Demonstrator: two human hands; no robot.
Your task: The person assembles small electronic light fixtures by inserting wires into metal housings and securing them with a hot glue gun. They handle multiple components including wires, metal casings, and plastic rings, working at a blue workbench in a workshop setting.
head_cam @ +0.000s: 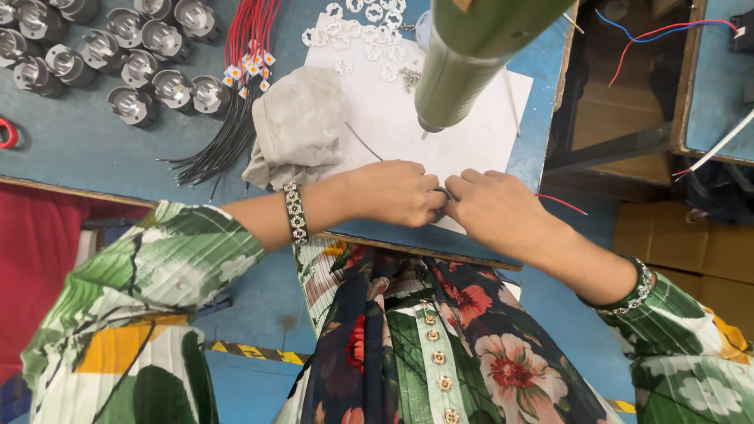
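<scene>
My left hand (397, 193) and my right hand (491, 209) meet at the front edge of a white sheet (463, 118) on the blue worktable (78, 145). Their fingertips pinch a small dark metal part (445, 193) between them; most of it is hidden by the fingers. A green hanging power screwdriver (463, 63) points down just above and behind the hands. Several white plastic rings (357, 35) lie scattered at the sheet's far end.
A crumpled grey cloth (294, 126) lies left of the hands. Black and red wires with small square tips (243, 86) fan out beside it. Several metal cylindrical housings (118, 51) crowd the far left. Cardboard boxes (683, 235) sit at right below another table.
</scene>
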